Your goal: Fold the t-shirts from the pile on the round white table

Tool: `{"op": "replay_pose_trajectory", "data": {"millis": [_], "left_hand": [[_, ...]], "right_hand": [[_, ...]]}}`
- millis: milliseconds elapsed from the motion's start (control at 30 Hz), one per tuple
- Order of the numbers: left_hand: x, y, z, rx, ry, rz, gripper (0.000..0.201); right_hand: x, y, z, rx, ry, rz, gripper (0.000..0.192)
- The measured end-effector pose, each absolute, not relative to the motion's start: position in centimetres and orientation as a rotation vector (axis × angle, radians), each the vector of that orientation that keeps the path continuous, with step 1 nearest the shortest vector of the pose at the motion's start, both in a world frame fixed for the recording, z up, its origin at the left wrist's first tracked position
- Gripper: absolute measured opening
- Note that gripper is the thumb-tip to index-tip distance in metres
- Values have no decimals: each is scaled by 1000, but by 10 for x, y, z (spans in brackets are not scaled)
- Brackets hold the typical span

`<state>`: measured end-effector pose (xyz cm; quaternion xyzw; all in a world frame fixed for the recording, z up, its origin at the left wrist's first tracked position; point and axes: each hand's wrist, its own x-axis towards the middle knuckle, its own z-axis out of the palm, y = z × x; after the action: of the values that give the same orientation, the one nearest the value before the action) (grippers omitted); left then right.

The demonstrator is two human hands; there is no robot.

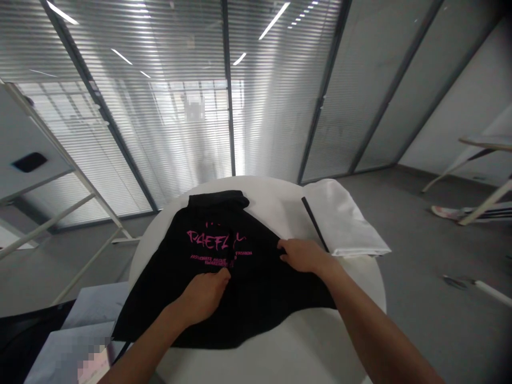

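Observation:
A black shirt (240, 298) with pink lettering lies spread over a round white table (272, 192). Its far end is bunched or folded over, and its near left corner reaches past the table edge. Closed on the cloth just below the print is my left hand (206, 296), which raises a small crease there. My right hand (298, 255) pinches the shirt along its right side, fingertips partly hidden by the fabric. A folded white cloth (340, 218) lies on the table beyond my right hand, with a dark strip (315, 223) along its left side.
Beside the table at the lower left are papers (96, 304) and a dark surface (36, 330). A whiteboard stand (84, 186) is at the left. Glass partitions with blinds (276, 106) rise behind. Another table (488, 141) stands at the right.

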<state>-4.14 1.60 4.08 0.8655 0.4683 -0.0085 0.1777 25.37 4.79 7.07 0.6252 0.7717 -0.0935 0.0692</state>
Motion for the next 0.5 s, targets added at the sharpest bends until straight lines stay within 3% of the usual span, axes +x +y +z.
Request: {"op": "replay_pose_trajectory", "data": {"millis": [133,300,367,500], "left_hand": [[-56,4,68,2310,1046,-74,27],[-55,38,91,2266,893,-137,31],[-55,69,86,2308,1070,-24,32],[-65,119,48,2345,1906,266,41]], "right_hand": [[256,40,97,1790,2166,-324,22],[224,64,111,1988,2231,-84,35],[198,80,104,2093,2318,-32,39],[147,100,64,2210,2481,142,49]]}}
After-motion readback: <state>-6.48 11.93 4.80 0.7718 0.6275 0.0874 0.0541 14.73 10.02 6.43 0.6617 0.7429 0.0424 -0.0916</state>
